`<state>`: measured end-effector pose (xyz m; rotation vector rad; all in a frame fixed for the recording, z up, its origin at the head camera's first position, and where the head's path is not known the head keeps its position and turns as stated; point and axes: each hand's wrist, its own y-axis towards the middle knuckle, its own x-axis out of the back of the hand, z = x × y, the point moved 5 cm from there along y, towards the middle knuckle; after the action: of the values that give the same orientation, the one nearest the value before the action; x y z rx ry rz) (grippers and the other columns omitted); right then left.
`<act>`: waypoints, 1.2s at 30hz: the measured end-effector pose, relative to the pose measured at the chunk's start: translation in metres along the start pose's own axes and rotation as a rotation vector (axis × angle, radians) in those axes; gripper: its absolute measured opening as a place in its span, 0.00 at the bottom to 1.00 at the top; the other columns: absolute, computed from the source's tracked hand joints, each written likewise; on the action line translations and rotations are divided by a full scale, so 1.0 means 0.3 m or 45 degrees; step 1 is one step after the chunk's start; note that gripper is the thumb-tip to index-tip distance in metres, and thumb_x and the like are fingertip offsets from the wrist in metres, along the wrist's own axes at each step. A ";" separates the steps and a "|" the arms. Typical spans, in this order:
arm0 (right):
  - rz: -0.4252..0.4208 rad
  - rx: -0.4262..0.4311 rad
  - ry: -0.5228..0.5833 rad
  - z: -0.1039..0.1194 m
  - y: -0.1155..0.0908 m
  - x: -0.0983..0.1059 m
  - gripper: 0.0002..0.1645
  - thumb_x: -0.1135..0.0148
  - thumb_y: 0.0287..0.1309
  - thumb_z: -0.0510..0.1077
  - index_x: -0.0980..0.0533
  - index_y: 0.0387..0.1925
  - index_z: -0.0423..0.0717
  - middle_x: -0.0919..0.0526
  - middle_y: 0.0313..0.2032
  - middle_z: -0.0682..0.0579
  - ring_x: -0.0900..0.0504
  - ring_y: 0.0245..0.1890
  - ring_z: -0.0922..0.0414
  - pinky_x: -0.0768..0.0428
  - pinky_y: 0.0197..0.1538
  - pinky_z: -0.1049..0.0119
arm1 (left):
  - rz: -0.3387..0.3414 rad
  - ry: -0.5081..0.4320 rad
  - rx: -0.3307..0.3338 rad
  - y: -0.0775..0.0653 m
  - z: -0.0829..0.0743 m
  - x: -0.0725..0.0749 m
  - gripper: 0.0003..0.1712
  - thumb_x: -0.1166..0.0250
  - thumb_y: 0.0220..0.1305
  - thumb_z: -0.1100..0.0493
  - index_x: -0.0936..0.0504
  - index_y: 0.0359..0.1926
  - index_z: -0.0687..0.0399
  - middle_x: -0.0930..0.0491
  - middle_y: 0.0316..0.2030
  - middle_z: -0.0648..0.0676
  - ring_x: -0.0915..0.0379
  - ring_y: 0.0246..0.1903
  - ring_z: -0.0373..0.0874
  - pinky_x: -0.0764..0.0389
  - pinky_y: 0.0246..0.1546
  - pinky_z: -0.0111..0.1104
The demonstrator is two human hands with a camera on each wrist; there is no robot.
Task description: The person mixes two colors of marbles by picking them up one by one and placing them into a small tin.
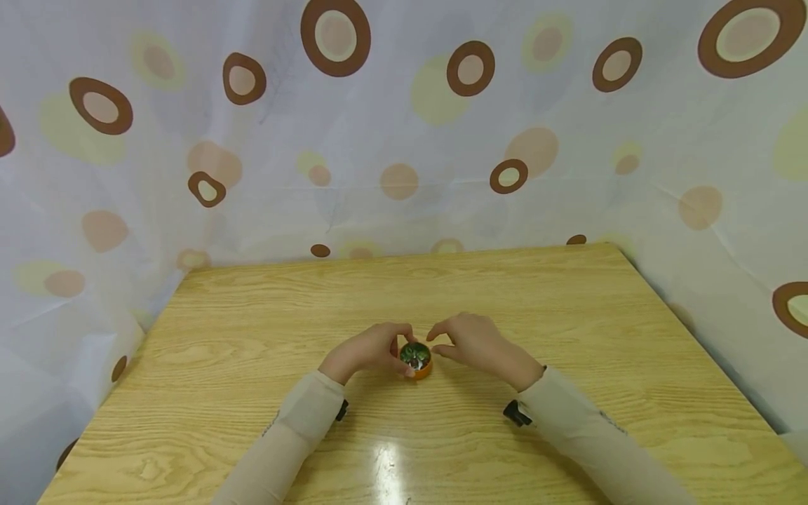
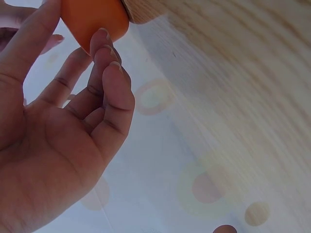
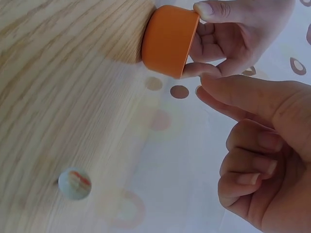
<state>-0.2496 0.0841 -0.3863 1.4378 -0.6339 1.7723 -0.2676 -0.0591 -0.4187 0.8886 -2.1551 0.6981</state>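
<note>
A small orange bowl [image 1: 423, 374] sits on the table, with green, brown and white contents [image 1: 414, 355] too small to make out. My left hand [image 1: 372, 348] holds it from the left; the right wrist view shows that hand's thumb and a finger on the rim of the bowl [image 3: 167, 41]. Just right of the bowl is my right hand [image 1: 476, 341], its thumb and index finger pointing at the rim with a gap between them and nothing held. Its other fingers [image 3: 250, 160] are curled in. A whitish marble with orange streaks [image 3: 75, 184] appears against the table in the right wrist view.
The wooden table [image 1: 252, 315] extends on all sides of the hands. Behind it and along its sides hangs a pale sheet [image 1: 404, 126] with brown, peach and yellow spots. A light glare [image 1: 388, 470] shows near the table's front.
</note>
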 end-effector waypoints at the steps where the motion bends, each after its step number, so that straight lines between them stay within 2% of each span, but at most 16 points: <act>1: 0.006 -0.013 0.007 -0.005 -0.003 0.002 0.13 0.37 0.50 0.48 0.21 0.40 0.51 0.18 0.34 0.51 0.23 0.23 0.61 0.29 0.22 0.69 | -0.001 0.004 -0.001 0.001 0.001 0.000 0.25 0.30 0.45 0.51 0.27 0.44 0.52 0.27 0.22 0.51 0.34 0.21 0.40 0.32 0.21 0.29; 7: 0.027 -0.065 0.000 -0.038 -0.024 0.010 0.13 0.37 0.50 0.48 0.21 0.39 0.51 0.18 0.38 0.51 0.23 0.26 0.60 0.28 0.23 0.68 | -0.006 0.002 -0.006 0.004 0.004 0.001 0.25 0.30 0.44 0.51 0.28 0.44 0.52 0.28 0.22 0.51 0.34 0.21 0.41 0.32 0.22 0.30; 11: 0.081 -0.113 -0.003 -0.069 -0.046 0.011 0.12 0.37 0.50 0.48 0.20 0.38 0.51 0.19 0.39 0.50 0.26 0.16 0.64 0.29 0.22 0.68 | -0.008 -0.002 0.000 0.005 0.004 0.001 0.25 0.29 0.44 0.51 0.28 0.44 0.52 0.28 0.22 0.51 0.34 0.21 0.41 0.32 0.22 0.30; 14: 0.149 -0.173 -0.008 -0.100 -0.068 0.008 0.11 0.36 0.49 0.47 0.20 0.36 0.51 0.19 0.38 0.50 0.30 0.12 0.66 0.28 0.23 0.66 | -0.006 -0.006 -0.007 0.005 0.003 0.000 0.26 0.30 0.44 0.51 0.28 0.44 0.53 0.28 0.21 0.51 0.34 0.21 0.41 0.32 0.22 0.30; 17: 0.190 -0.212 -0.031 -0.128 -0.089 0.008 0.08 0.36 0.48 0.47 0.19 0.33 0.52 0.19 0.37 0.52 0.27 0.20 0.64 0.27 0.26 0.65 | -0.006 -0.004 -0.008 0.004 0.003 -0.002 0.26 0.29 0.44 0.52 0.28 0.45 0.53 0.28 0.22 0.50 0.35 0.21 0.40 0.32 0.22 0.29; 23: 0.178 -0.208 -0.016 -0.155 -0.122 0.020 0.05 0.34 0.46 0.45 0.19 0.29 0.51 0.20 0.39 0.50 0.23 0.32 0.55 0.27 0.27 0.64 | -0.016 -0.015 -0.006 0.002 0.006 -0.002 0.26 0.29 0.44 0.51 0.28 0.44 0.52 0.28 0.21 0.51 0.35 0.21 0.40 0.33 0.22 0.29; 28: 0.204 -0.219 -0.026 -0.165 -0.138 0.027 0.04 0.33 0.45 0.45 0.19 0.28 0.52 0.20 0.39 0.50 0.23 0.37 0.50 0.25 0.30 0.60 | -0.018 -0.011 -0.005 0.001 0.004 -0.002 0.25 0.29 0.44 0.51 0.28 0.43 0.52 0.29 0.21 0.50 0.36 0.21 0.40 0.33 0.22 0.29; 36: 0.243 -0.244 0.012 -0.177 -0.150 0.025 0.04 0.33 0.44 0.43 0.19 0.27 0.51 0.21 0.41 0.49 0.23 0.39 0.48 0.25 0.32 0.57 | -0.023 -0.005 -0.002 0.005 0.005 -0.003 0.25 0.29 0.44 0.51 0.27 0.43 0.50 0.29 0.21 0.50 0.35 0.21 0.40 0.33 0.22 0.29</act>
<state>-0.2457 0.1533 -0.3958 1.2725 -0.9362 1.8063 -0.2689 -0.0589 -0.4205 0.9078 -2.1480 0.6861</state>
